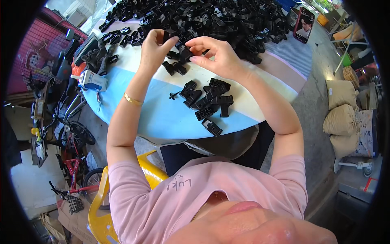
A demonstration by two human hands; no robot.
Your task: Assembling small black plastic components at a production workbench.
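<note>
Over the table, my left hand (153,48) is closed, with a small black plastic part (168,35) pinched between thumb and fingers. To its right, my right hand (217,57) grips another black plastic part (185,53) between thumb and curled fingers. A couple of similar black parts (174,68) lie just below the hands. Closer to my body sits a loose cluster of black plastic parts (207,97), with a tiny black cross-shaped piece (174,95) at its left. Beyond my hands spreads a large heap of black parts (239,20).
The striped table cover (162,110) has a rounded edge. A phone (304,25) stands upright at the far right. On the left are a small white-and-blue box (93,81) and dark gloves (97,59). Beside me are a yellow chair (101,195), a bicycle (75,171) and stuffed sacks (341,120).
</note>
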